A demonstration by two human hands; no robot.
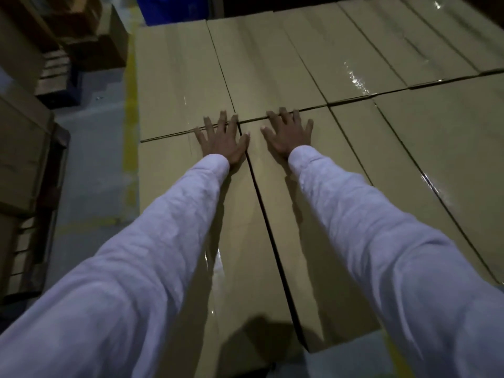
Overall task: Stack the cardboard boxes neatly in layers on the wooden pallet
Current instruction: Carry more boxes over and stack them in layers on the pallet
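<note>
On top of the stacked layer, both hands lie flat, palms down, fingers straight and spread apart. Left hand (222, 141) presses the far end of the near left box (163, 181), fingertips crossing the seam onto the far row of boxes (185, 77). Right hand (289, 137) presses the far end of the near right box (286, 208), fingertips at the same seam. Dark narrow gap runs between the two near boxes. More long boxes lie flat, side by side, to the right (450, 148). White sleeves (136, 255) cover both arms. Yellow floor line (131, 105) runs left of the stack; other cartons (19, 159), possibly on pallets, stand further left, too dim to be sure.
</note>
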